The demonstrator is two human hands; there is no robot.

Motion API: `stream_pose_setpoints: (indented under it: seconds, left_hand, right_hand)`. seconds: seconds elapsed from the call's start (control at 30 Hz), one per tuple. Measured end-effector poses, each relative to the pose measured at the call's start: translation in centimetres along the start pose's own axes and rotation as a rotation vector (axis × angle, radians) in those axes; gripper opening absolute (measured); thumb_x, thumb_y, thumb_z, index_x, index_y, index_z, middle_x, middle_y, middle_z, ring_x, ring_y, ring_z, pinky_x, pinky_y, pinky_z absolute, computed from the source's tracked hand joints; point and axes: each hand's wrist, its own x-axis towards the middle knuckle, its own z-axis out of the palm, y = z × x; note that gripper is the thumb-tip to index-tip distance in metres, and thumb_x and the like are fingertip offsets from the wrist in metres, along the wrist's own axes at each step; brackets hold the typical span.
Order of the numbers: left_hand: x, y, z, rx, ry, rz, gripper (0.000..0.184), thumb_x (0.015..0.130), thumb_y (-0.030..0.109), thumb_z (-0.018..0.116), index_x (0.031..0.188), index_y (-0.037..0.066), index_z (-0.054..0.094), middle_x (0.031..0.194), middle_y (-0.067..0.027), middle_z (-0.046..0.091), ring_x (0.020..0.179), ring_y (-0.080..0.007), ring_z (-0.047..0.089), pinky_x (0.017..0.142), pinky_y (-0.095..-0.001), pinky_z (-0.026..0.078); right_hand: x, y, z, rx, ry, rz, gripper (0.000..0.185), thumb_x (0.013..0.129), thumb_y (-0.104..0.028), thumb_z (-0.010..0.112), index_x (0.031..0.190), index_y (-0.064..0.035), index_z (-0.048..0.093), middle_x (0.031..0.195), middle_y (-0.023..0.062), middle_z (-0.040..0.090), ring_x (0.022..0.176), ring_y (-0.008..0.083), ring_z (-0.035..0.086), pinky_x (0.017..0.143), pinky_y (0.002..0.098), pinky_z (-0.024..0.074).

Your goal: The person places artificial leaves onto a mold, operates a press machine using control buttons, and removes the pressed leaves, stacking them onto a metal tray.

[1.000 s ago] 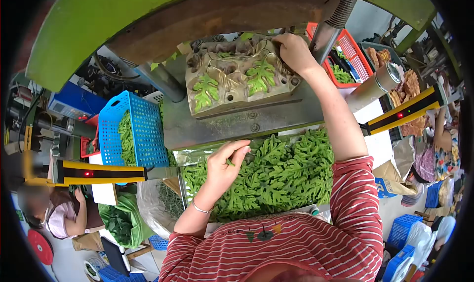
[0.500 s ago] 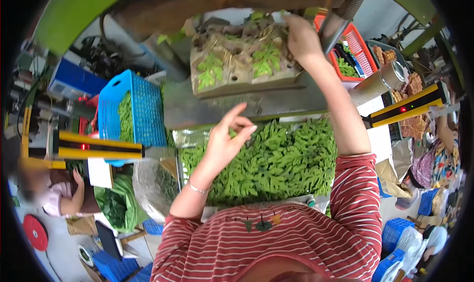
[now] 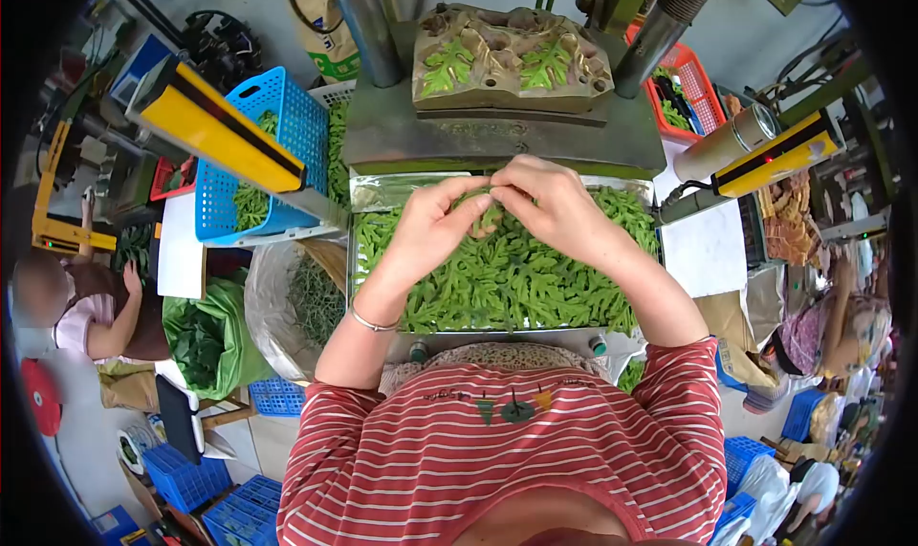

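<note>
My left hand and my right hand meet at their fingertips over a metal tray. Both are closed in a pinch; whatever lies between the fingers is hidden. Below them the tray holds a heap of green lobed leaves. Beyond the hands, a brass-coloured metal mould rests on the dark press plate. Two green leaf shapes lie on its face, a left leaf and a right leaf. Neither hand touches the mould.
Steel press columns stand left and right of the mould. A blue basket with leaves is at left, behind a yellow-black bar. An orange basket stands at right. Another person is at far left.
My right hand has left the mould's right side and come down to my left hand, which has closed from a looser pose. The view has shifted, showing more behind the mould.
</note>
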Motion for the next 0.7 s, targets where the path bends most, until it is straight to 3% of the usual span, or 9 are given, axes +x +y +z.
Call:
stream_pose_setpoints:
  seconds: [0.03, 0.23, 0.4, 0.47, 0.57, 0.7]
  left_hand:
    - [-0.3, -0.2, -0.3, -0.137, 0.003, -0.014, 0.026, 0.082, 0.004, 0.060, 0.107, -0.004, 0.059, 0.077, -0.0063, 0.064, 0.061, -0.0123, 0.059, 0.055, -0.0205, 0.047]
    - [-0.3, 0.4, -0.2, -0.133, 0.136, 0.051, 0.013, 0.083, 0.003, 0.060, 0.093, -0.005, 0.064, 0.073, -0.0053, 0.063, 0.058, -0.0114, 0.059, 0.053, -0.0184, 0.046]
    - [1.0, 0.6, -1.5, -0.324, 0.256, 0.131, 0.013, 0.083, 0.002, 0.061, 0.095, -0.004, 0.064, 0.071, -0.0050, 0.063, 0.056, -0.0120, 0.058, 0.052, -0.0191, 0.046]
    - [1.5, 0.6, -2.4, -0.349, 0.221, 0.026, 0.012, 0.084, 0.003, 0.061, 0.093, -0.004, 0.064, 0.070, -0.0048, 0.062, 0.057, -0.0121, 0.058, 0.053, -0.0196, 0.047]
    - [2.7, 0.3, -2.9, -0.376, 0.182, -0.080, 0.010, 0.084, 0.003, 0.062, 0.091, -0.003, 0.064, 0.068, -0.0046, 0.062, 0.057, -0.0121, 0.058, 0.053, -0.0201, 0.048]
    - [5.0, -0.9, -1.8, -0.475, 0.234, 0.062, 0.008, 0.084, 0.005, 0.063, 0.087, -0.002, 0.064, 0.066, -0.0053, 0.062, 0.055, -0.0113, 0.057, 0.052, -0.0197, 0.047]
  right_hand:
    - [0.0, -0.3, 0.2, -0.029, 0.041, -0.035, 0.009, 0.079, -0.006, 0.061, 0.079, 0.0027, 0.060, 0.074, 0.0055, 0.058, 0.057, 0.0161, 0.049, 0.053, 0.0267, 0.0378]
    - [1.3, -1.7, -1.4, -0.189, -0.070, 0.067, 0.006, 0.080, -0.005, 0.058, 0.080, 0.0016, 0.060, 0.074, 0.0045, 0.057, 0.057, 0.0148, 0.048, 0.054, 0.0260, 0.0378]
    - [5.1, 0.2, -4.4, -0.164, 0.284, -0.031, 0.008, 0.082, -0.007, 0.057, 0.084, 0.0004, 0.060, 0.075, 0.0038, 0.059, 0.061, 0.0119, 0.048, 0.056, 0.0235, 0.0387]
    - [8.2, 3.0, -6.8, -0.157, 0.409, -0.051, 0.013, 0.083, -0.010, 0.056, 0.088, 0.0015, 0.060, 0.076, 0.0041, 0.059, 0.065, 0.0111, 0.049, 0.059, 0.0228, 0.0400]
    - [12.2, 7.6, -8.1, -0.201, 0.538, 0.023, 0.016, 0.082, -0.012, 0.057, 0.090, 0.0010, 0.061, 0.077, 0.0053, 0.060, 0.065, 0.0114, 0.050, 0.060, 0.0227, 0.0400]
    - [15.7, 12.6, -8.1, -0.418, 0.345, 0.341, 0.018, 0.080, -0.014, 0.059, 0.091, -0.0002, 0.063, 0.081, 0.0079, 0.063, 0.067, 0.0138, 0.054, 0.061, 0.0259, 0.0418]
